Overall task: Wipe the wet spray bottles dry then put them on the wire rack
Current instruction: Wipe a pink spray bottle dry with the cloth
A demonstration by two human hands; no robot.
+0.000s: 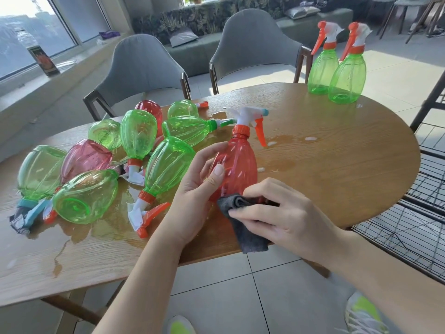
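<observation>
Wiping is underway: the left hand grips the red spray bottle upright over the table while the right hand pinches a grey cloth against its base, seemingly still damp, before the wire rack.

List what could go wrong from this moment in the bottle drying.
1. The left hand holds the wet red plastic spray bottle while the right hand rubs its base with the dark grey cloth; the bottle might slip.
2. Puddles on the oval wooden table could re-wet wiped bottles set down there.
3. The two upright green spray bottles stand near the far edge and might get knocked off.
</observation>
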